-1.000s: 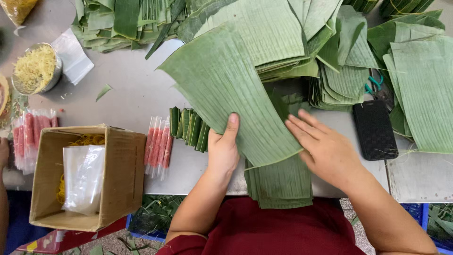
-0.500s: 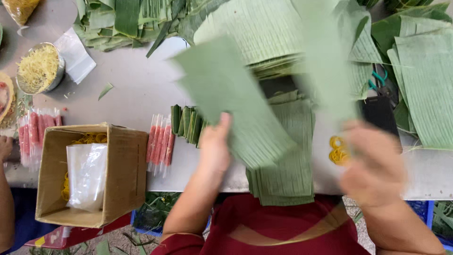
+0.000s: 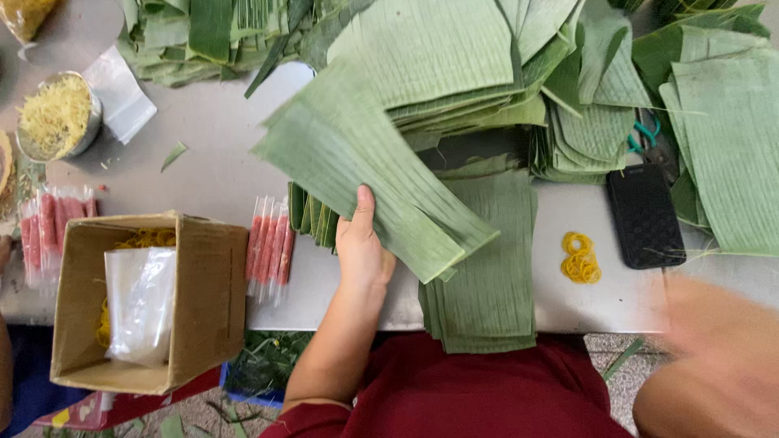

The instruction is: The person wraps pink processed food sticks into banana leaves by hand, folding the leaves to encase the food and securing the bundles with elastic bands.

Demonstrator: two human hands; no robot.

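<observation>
Left hand, frame centre, grips a banana leaf raised off the leaf stack, thumb on top for separation. Right hand, lower right, is blurred; finger state indeterminate.

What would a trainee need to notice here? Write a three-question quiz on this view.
1. True or false: the left hand holds a banana leaf piece.
2. What lies right of the rubber bands: A) phone, B) cardboard box?
3. What colour are the rubber bands?

Key:
1. True.
2. A.
3. Yellow.

The right hand is too blurred to judge.
</observation>
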